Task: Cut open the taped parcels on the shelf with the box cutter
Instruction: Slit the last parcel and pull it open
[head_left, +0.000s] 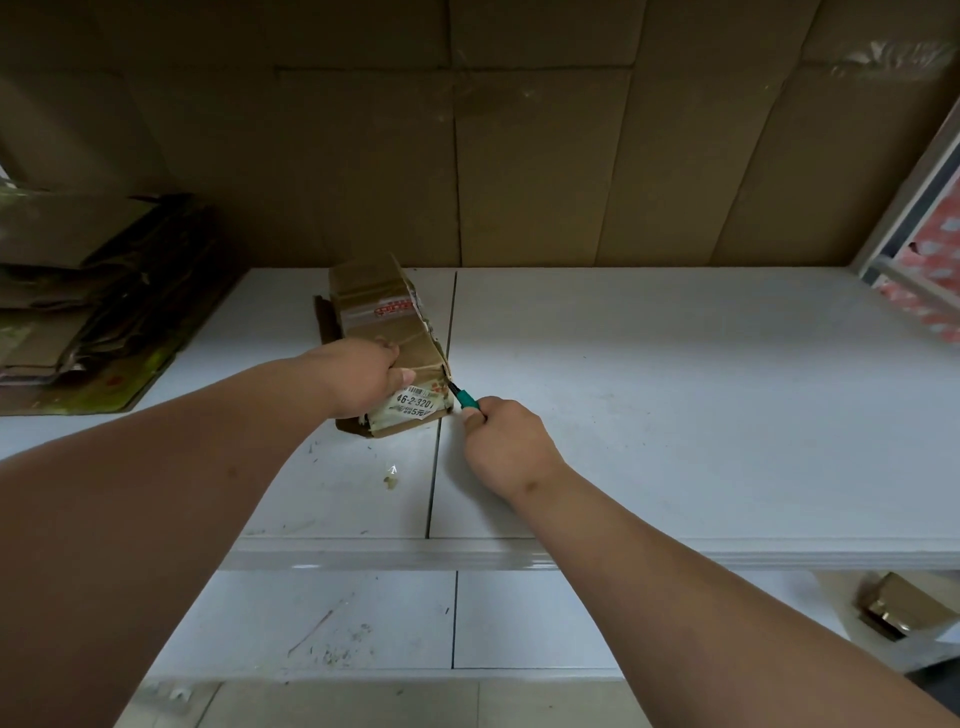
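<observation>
Left hand (363, 378) curled over parcel (387, 332) near end; right hand (506, 441) gripping box cutter (462, 397), tip at parcel's right edge. Open shelf (675, 389) rightward.

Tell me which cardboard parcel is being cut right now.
The labelled parcel on the upper shelf: the left hand steadies it while the right hand drives the box cutter into its corner. The small box below lies untouched.
</observation>
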